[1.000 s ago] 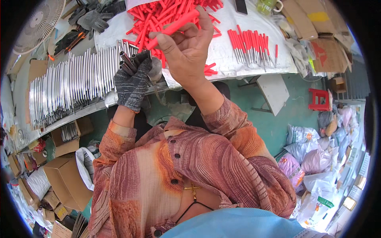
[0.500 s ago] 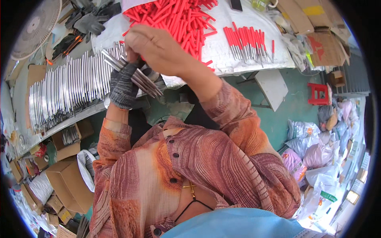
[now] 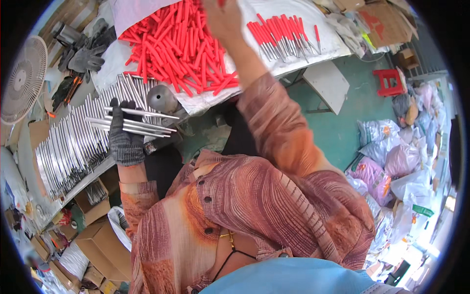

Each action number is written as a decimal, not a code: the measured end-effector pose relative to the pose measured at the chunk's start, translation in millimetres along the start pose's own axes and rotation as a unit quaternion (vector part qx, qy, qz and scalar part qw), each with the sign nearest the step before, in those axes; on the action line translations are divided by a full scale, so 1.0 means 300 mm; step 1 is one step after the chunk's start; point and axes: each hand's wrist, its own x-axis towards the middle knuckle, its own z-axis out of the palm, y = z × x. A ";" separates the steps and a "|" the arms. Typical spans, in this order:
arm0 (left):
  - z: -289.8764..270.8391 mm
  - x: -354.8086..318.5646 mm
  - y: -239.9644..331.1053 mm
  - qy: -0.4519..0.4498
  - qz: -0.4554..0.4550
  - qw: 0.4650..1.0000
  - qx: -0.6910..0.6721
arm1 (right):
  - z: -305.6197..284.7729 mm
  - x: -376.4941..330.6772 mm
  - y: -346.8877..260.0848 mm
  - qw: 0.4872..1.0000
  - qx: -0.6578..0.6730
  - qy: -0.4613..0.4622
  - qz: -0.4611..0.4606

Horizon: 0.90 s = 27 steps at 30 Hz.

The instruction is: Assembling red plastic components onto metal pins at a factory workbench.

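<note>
My left hand, in a grey knit glove, is closed around several slim silver metal rods, which lie nearly level across its fingers. Beside it a long row of similar metal rods rests on the table. My bare right hand reaches over the right edge of a heap of red tubes. Motion blurs that hand and the top of the picture cuts off its fingers; a bit of red shows by them. Farther right lie several rods with red sleeves on one end.
A round metal part sits at the table's front edge. Dark work gloves and a fan stand at the left. Cardboard boxes are below the table. On the floor at right are a red stool and plastic bags.
My right hand has left the rods by my left hand and moved right and away, over the red tubes. The held rods have turned from slanting to nearly level. The view has shifted.
</note>
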 end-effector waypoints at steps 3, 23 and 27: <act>-0.028 0.005 0.018 -0.022 0.030 0.999 0.027 | -0.121 0.057 0.494 0.930 -0.355 -0.023 -0.097; 0.104 -0.056 0.018 -0.016 0.309 0.930 0.199 | -0.206 -0.125 0.372 0.968 -0.133 -0.199 -0.074; 0.125 -0.053 -0.013 -0.018 0.280 0.890 0.361 | -0.170 -0.214 0.080 0.951 0.202 -0.230 0.034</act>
